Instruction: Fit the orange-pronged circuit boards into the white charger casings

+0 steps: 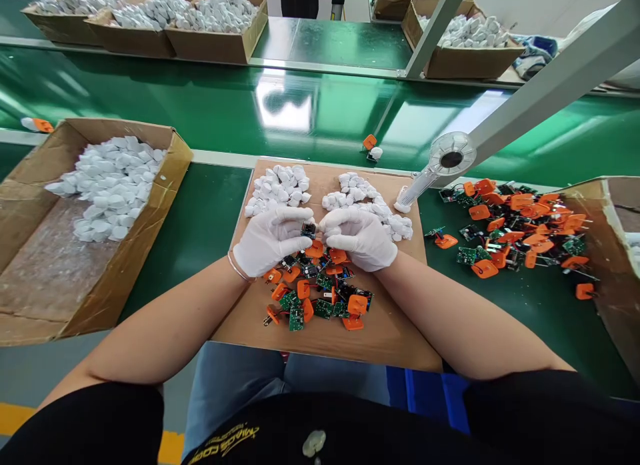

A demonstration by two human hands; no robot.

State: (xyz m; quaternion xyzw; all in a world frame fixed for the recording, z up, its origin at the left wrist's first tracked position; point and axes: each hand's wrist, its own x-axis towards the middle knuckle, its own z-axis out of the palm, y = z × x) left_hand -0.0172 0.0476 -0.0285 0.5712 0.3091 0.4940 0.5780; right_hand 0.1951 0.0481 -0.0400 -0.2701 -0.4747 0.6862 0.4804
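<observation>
My left hand [273, 240], in a white glove, is closed with thumb and fingers on a small circuit board [309, 230] with dark parts. My gloved right hand [359, 238] is pinched just to its right, fingertips close to the board; what lies between them is too small to make out. Below both hands a pile of circuit boards with orange plastic plates [305, 291] lies on a cardboard sheet [395, 318]. Just beyond the hands sit two heaps of white plastic caps, a left heap [280, 188] and a right heap [357, 190].
At left stands a cardboard box [150, 205] of white pieces. A larger pile of orange-plated boards [520, 218] lies right, beside another box [600, 251]. A clear plastic-wrapped fan [450, 158] and a slanting metal post [540, 78] rise behind; a green conveyor [210, 105] runs across.
</observation>
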